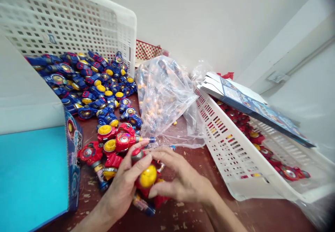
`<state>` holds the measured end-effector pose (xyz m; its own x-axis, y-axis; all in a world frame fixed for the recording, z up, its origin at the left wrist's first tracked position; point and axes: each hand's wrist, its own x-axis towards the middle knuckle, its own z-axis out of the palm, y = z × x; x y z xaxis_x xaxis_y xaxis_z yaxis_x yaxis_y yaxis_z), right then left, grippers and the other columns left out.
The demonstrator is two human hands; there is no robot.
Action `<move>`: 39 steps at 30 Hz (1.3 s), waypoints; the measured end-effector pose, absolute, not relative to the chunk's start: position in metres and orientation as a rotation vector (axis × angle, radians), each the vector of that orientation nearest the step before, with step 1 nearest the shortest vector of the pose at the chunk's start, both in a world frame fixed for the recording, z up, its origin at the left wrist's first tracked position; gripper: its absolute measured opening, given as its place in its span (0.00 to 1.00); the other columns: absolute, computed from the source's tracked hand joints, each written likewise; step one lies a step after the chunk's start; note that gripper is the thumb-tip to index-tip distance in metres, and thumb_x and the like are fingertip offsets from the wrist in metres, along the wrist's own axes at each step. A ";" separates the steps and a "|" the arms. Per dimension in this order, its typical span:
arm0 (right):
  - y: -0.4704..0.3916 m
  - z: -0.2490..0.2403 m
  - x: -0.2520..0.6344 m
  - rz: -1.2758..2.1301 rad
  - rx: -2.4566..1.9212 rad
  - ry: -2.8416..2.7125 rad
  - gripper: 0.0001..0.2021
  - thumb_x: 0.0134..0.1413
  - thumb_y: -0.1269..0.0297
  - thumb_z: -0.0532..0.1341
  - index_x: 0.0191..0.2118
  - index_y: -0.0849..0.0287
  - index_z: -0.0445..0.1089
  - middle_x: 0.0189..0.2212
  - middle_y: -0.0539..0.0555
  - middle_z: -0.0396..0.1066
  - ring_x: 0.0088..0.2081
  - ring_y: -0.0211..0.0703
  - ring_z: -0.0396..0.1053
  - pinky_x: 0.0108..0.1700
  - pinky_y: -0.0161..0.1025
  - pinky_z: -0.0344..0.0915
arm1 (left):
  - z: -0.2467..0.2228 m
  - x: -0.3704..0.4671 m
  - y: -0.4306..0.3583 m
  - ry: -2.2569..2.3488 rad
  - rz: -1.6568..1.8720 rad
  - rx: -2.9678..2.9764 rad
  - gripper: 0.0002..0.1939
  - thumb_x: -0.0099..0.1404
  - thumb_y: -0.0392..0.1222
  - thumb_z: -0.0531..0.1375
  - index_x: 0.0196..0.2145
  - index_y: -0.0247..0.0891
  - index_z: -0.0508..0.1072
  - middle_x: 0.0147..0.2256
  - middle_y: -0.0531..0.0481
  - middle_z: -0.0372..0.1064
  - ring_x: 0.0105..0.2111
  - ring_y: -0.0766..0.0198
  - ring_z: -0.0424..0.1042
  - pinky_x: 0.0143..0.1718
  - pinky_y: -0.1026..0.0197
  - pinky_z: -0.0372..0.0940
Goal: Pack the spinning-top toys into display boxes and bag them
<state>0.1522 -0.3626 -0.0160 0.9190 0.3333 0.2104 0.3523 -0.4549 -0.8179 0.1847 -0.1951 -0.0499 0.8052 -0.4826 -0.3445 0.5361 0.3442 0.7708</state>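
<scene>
Now, an in-hand adjustment, we judge: over the table [187, 218], our left hand [127, 176] grips a red toy [148, 176] — right hand [180, 178] half-curled around it, hold unclear — next likely needing steady support.

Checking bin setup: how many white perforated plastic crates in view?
2: left crate at the blue toys; right crate, holding red toys. Others may be hidden.

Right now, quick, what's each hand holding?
Left hand: closed, holding the red plastic toy with a round yellow disc.
Right hand: curled around the same toy; grip can't be told.
</scene>
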 end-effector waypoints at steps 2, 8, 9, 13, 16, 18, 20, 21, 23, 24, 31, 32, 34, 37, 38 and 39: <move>-0.388 -0.018 0.178 -0.004 -2.178 -0.240 0.09 0.56 0.60 0.62 0.42 0.55 0.73 0.44 0.52 0.73 0.46 0.43 0.70 0.50 0.39 0.65 | -0.046 0.195 -0.186 0.096 -0.637 0.956 0.25 0.59 0.44 0.64 0.53 0.43 0.65 0.44 0.45 0.73 0.36 0.56 0.76 0.30 0.59 0.72; -0.459 -0.072 0.274 -0.252 -2.417 0.549 0.09 0.57 0.68 0.59 0.43 0.64 0.70 0.43 0.60 0.71 0.48 0.49 0.67 0.53 0.48 0.60 | -0.038 0.207 -0.157 0.331 -0.709 0.865 0.18 0.56 0.46 0.66 0.40 0.36 0.69 0.38 0.43 0.74 0.27 0.55 0.75 0.16 0.62 0.65; -0.462 -0.081 0.285 -0.259 -2.412 0.595 0.11 0.58 0.67 0.60 0.45 0.64 0.69 0.46 0.59 0.69 0.49 0.49 0.66 0.53 0.50 0.60 | -0.038 0.207 -0.153 0.346 -0.738 0.846 0.19 0.55 0.47 0.67 0.41 0.36 0.69 0.39 0.42 0.74 0.30 0.53 0.76 0.18 0.60 0.67; -0.461 -0.097 0.302 -0.248 -2.336 0.664 0.17 0.57 0.65 0.61 0.51 0.63 0.64 0.48 0.59 0.66 0.50 0.50 0.65 0.53 0.53 0.60 | -0.040 0.203 -0.144 0.256 -0.751 0.900 0.23 0.53 0.41 0.69 0.46 0.40 0.69 0.40 0.46 0.73 0.39 0.51 0.76 0.30 0.59 0.71; -0.461 -0.091 0.290 -0.200 -2.221 0.623 0.23 0.54 0.67 0.61 0.55 0.61 0.60 0.42 0.58 0.69 0.44 0.49 0.69 0.48 0.48 0.64 | -0.042 0.204 -0.140 0.162 -0.675 0.987 0.27 0.53 0.41 0.69 0.50 0.44 0.66 0.39 0.49 0.73 0.37 0.57 0.76 0.31 0.62 0.70; -0.462 -0.083 0.271 -0.163 -2.111 0.575 0.25 0.53 0.65 0.59 0.57 0.58 0.56 0.39 0.55 0.69 0.37 0.47 0.71 0.41 0.45 0.68 | -0.043 0.204 -0.139 0.157 -0.653 0.988 0.28 0.52 0.42 0.70 0.49 0.42 0.67 0.39 0.49 0.73 0.33 0.60 0.75 0.32 0.62 0.70; -0.460 -0.074 0.247 -0.146 -1.993 0.531 0.26 0.53 0.61 0.58 0.57 0.56 0.52 0.38 0.54 0.69 0.33 0.45 0.72 0.36 0.43 0.69 | -0.043 0.205 -0.141 0.171 -0.657 0.964 0.26 0.51 0.40 0.70 0.47 0.40 0.68 0.39 0.48 0.73 0.31 0.62 0.74 0.34 0.60 0.71; -0.456 -0.069 0.234 -0.147 -1.946 0.512 0.26 0.54 0.58 0.58 0.57 0.55 0.50 0.38 0.53 0.69 0.33 0.44 0.72 0.36 0.43 0.70 | -0.044 0.205 -0.143 0.178 -0.663 0.954 0.25 0.51 0.40 0.70 0.46 0.39 0.68 0.40 0.48 0.73 0.31 0.63 0.74 0.34 0.60 0.71; -0.442 -0.061 0.209 -0.178 -1.832 0.447 0.26 0.54 0.54 0.59 0.55 0.54 0.49 0.37 0.51 0.69 0.34 0.42 0.72 0.37 0.40 0.69 | -0.044 0.203 -0.149 0.198 -0.690 0.948 0.24 0.52 0.41 0.69 0.45 0.40 0.67 0.41 0.48 0.72 0.29 0.63 0.74 0.31 0.59 0.71; -0.433 -0.057 0.197 -0.196 -1.751 0.401 0.25 0.54 0.52 0.61 0.52 0.53 0.51 0.37 0.51 0.70 0.35 0.41 0.72 0.37 0.39 0.69 | -0.044 0.202 -0.152 0.207 -0.720 0.947 0.24 0.53 0.42 0.69 0.46 0.42 0.67 0.41 0.48 0.72 0.28 0.63 0.73 0.30 0.58 0.71; -0.356 -0.038 0.150 -0.221 -1.275 0.195 0.23 0.51 0.60 0.68 0.50 0.52 0.59 0.43 0.54 0.72 0.39 0.41 0.72 0.38 0.36 0.69 | -0.051 0.188 -0.172 0.013 -0.857 0.968 0.25 0.53 0.44 0.69 0.48 0.41 0.69 0.37 0.48 0.73 0.30 0.64 0.73 0.32 0.61 0.70; -0.349 -0.037 0.146 -0.206 -1.275 0.178 0.23 0.52 0.61 0.68 0.51 0.52 0.59 0.44 0.54 0.72 0.41 0.41 0.72 0.40 0.36 0.69 | -0.053 0.188 -0.171 -0.039 -0.853 0.993 0.24 0.54 0.43 0.69 0.48 0.39 0.69 0.37 0.48 0.73 0.32 0.64 0.73 0.35 0.62 0.70; -0.341 -0.035 0.141 -0.183 -1.287 0.146 0.20 0.54 0.63 0.67 0.51 0.52 0.62 0.45 0.52 0.71 0.43 0.41 0.72 0.44 0.37 0.70 | -0.055 0.189 -0.168 -0.130 -0.841 1.072 0.23 0.55 0.43 0.69 0.48 0.38 0.71 0.35 0.49 0.74 0.35 0.63 0.74 0.41 0.61 0.69; -0.337 -0.035 0.137 -0.232 -1.268 0.129 0.17 0.53 0.64 0.67 0.46 0.51 0.63 0.43 0.50 0.70 0.43 0.42 0.73 0.44 0.39 0.71 | -0.053 0.191 -0.161 -0.195 -0.839 1.205 0.24 0.54 0.44 0.68 0.48 0.37 0.71 0.35 0.49 0.74 0.35 0.62 0.73 0.40 0.61 0.69; -0.337 -0.035 0.136 -0.253 -1.254 0.129 0.16 0.53 0.64 0.68 0.45 0.51 0.63 0.42 0.49 0.70 0.43 0.43 0.74 0.43 0.39 0.72 | -0.051 0.191 -0.160 -0.212 -0.851 1.228 0.24 0.54 0.43 0.68 0.49 0.36 0.72 0.35 0.49 0.74 0.35 0.62 0.73 0.38 0.61 0.70; -0.336 -0.035 0.136 -0.263 -1.242 0.129 0.16 0.53 0.64 0.67 0.44 0.51 0.62 0.42 0.49 0.70 0.43 0.44 0.74 0.43 0.40 0.72 | -0.050 0.191 -0.159 -0.231 -0.868 1.240 0.24 0.55 0.43 0.68 0.49 0.36 0.72 0.35 0.49 0.74 0.34 0.62 0.73 0.36 0.61 0.70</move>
<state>0.1356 -0.3364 -0.0351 0.9627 -0.2668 0.0453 0.1271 0.2979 -0.9461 0.1908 -0.1586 -0.0495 0.6697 -0.6838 -0.2898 0.4490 0.0620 0.8914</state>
